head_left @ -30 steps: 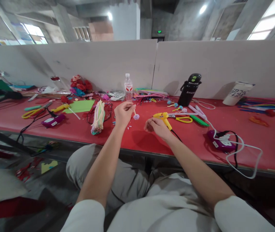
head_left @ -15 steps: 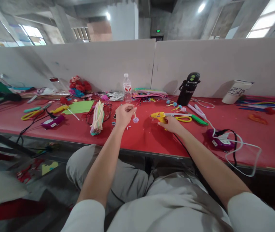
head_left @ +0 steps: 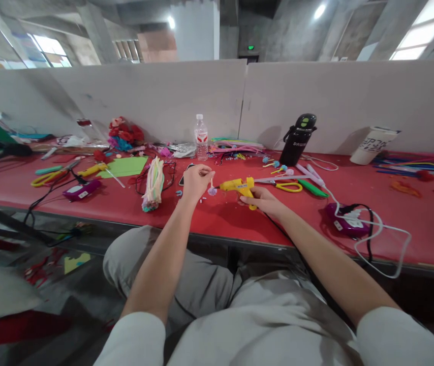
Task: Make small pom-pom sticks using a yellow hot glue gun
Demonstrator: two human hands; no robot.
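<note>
Between its fingertips my left hand (head_left: 197, 182) pinches the pale stem of a small purple pipe-cleaner flower (head_left: 212, 191), whose head hangs downward over the table. My right hand (head_left: 265, 200) is wrapped round the handle of a yellow hot glue gun (head_left: 240, 186), a clear glue stick poking out of its back. The gun's nozzle points left and is right at the flower; whether they touch I cannot tell. Left of my left hand lies a bundle of pastel pipe cleaners (head_left: 154, 184), with a phone (head_left: 186, 175) partly hidden behind the hand.
Yellow-handled scissors (head_left: 288, 186) and a green tool (head_left: 312, 188) lie right of the glue gun. Behind stand a water bottle (head_left: 200, 138) and a black flask (head_left: 298, 140). A purple power strip (head_left: 346, 220) with white cables sits at right. Small blue flowers (head_left: 276, 164) lie near the flask.
My right hand has lifted the glue gun and brought it left, so its nozzle is now at the purple flower. My left hand has stayed nearly in place.
</note>
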